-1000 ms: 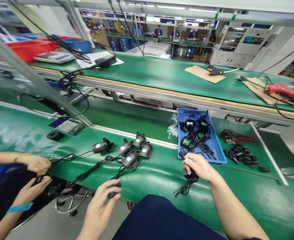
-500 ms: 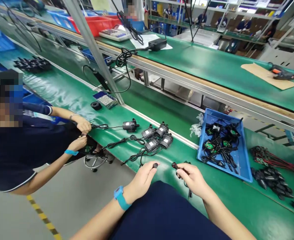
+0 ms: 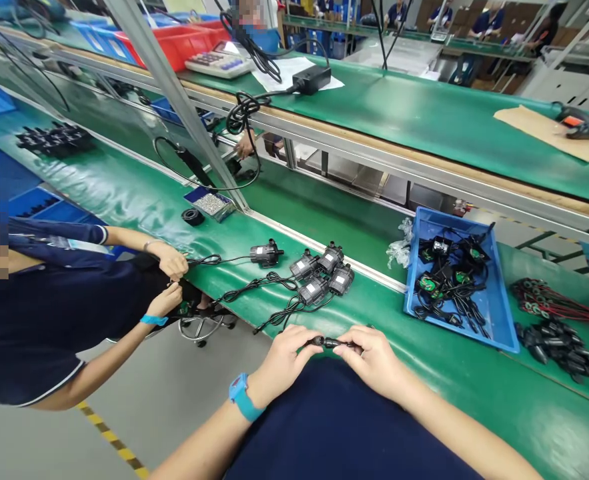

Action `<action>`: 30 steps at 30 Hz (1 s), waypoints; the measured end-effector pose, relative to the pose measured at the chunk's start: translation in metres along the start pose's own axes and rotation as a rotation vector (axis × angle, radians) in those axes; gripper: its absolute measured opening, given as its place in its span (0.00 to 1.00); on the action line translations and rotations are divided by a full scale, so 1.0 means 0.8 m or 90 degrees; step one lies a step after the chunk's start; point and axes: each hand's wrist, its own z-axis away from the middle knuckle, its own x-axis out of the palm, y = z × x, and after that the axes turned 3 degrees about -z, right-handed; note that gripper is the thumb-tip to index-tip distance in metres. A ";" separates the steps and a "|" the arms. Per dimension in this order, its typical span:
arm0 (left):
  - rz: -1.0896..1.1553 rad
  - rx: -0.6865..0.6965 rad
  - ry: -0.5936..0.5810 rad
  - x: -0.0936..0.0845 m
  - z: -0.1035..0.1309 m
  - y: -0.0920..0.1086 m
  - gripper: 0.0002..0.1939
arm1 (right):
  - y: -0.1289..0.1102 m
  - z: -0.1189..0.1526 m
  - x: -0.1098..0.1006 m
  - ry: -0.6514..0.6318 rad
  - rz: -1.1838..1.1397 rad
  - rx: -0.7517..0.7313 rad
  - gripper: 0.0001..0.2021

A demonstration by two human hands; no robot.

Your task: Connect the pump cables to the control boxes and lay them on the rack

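Over the front edge of the green bench, my left hand [image 3: 285,360] is closed, thumb and fingers pinching a small black round connector [image 3: 317,341]. Opposite it, my right hand [image 3: 374,360] pinches a black cable connector [image 3: 332,343], its far part hidden by the fingers. The two connector ends meet in line between my hands; whether they are joined I cannot tell. Just beyond my left hand, several black pumps [image 3: 312,291] with white labels and coiled black cables sit together. Another pump [image 3: 267,253] lies apart, its cable running towards a co-worker.
At right stands a blue bin [image 3: 512,333] of black cables and green-centred parts, beside black sleeves [image 3: 559,348] and red wires [image 3: 559,303]. A co-worker's hands [image 3: 173,263] work at left. A metal post [image 3: 174,87] and raised shelf [image 3: 414,107] stand beyond.
My right hand has moved left, bringing its connector from a gap away up against the piece in my left hand. The view has shifted slightly.
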 end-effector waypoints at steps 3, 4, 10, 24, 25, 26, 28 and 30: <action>-0.081 0.073 0.076 0.001 -0.002 -0.002 0.08 | -0.001 0.003 0.005 -0.005 0.062 0.010 0.12; -0.113 0.099 0.091 0.002 -0.003 -0.003 0.07 | -0.001 0.004 0.006 -0.014 0.084 0.016 0.12; -0.224 0.181 0.063 0.000 -0.008 -0.004 0.07 | 0.002 0.006 0.004 -0.012 0.184 -0.009 0.13; -0.255 0.166 -0.021 0.025 -0.005 0.003 0.17 | 0.033 0.016 0.009 -0.006 0.155 -0.097 0.11; -0.253 0.161 -0.012 0.024 -0.001 0.006 0.16 | 0.027 0.015 0.011 -0.027 0.160 -0.085 0.11; -0.253 0.156 -0.001 0.022 0.002 0.009 0.15 | 0.021 0.014 0.014 -0.047 0.166 -0.074 0.11; -0.256 0.154 0.022 0.019 0.008 0.010 0.15 | 0.015 0.012 0.021 -0.077 0.175 -0.042 0.12; -0.259 0.173 0.022 0.018 0.013 0.008 0.16 | 0.015 0.012 0.028 -0.101 0.168 0.022 0.14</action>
